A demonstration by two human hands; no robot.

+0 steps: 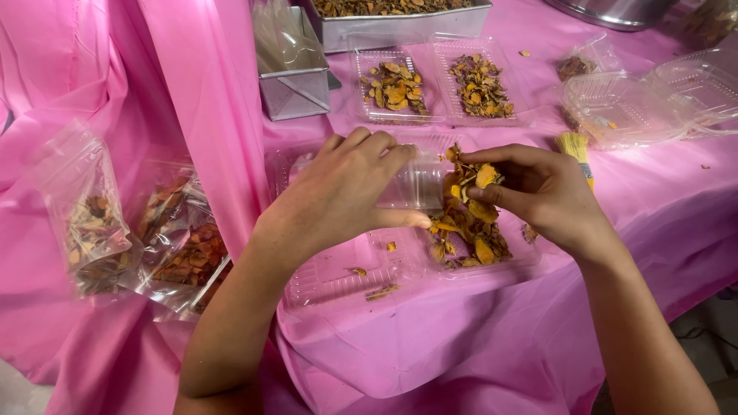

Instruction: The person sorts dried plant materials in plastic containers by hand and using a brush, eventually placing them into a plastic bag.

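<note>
Seen from above, a person works at a table draped in a glossy pink plastic tablecloth (pixel 477 346), and everything here is placed relative to the open clear plastic clamshell tray (pixel 346 277) lying at the centre of it. Far to the left of that tray, several clear zip bags of dried brown and orange pieces (pixel 96 230) lie slumped on the cloth. Directly above the tray, the left hand (pixel 342 192) is curled around a small clear plastic bag (pixel 415 184), fingers on top and thumb beneath, holding its mouth open toward the right. At the right half of the tray sits a heap of dried orange and yellow slices (pixel 469 234), and just above it the right hand (pixel 538 188) pinches a bunch of those slices at the bag's opening. Beyond the tray, farther from the person, stand a square metal tin (pixel 296 92) and a second clear clamshell tray holding two portions of dried pieces (pixel 430 84); to the upper right lie empty clear clamshell containers (pixel 646 104). To fill cleanly, the bag's mouth is probably best kept wide and over the tray, so loose slices fall back into it, with small pinches pushed well inside.
</note>
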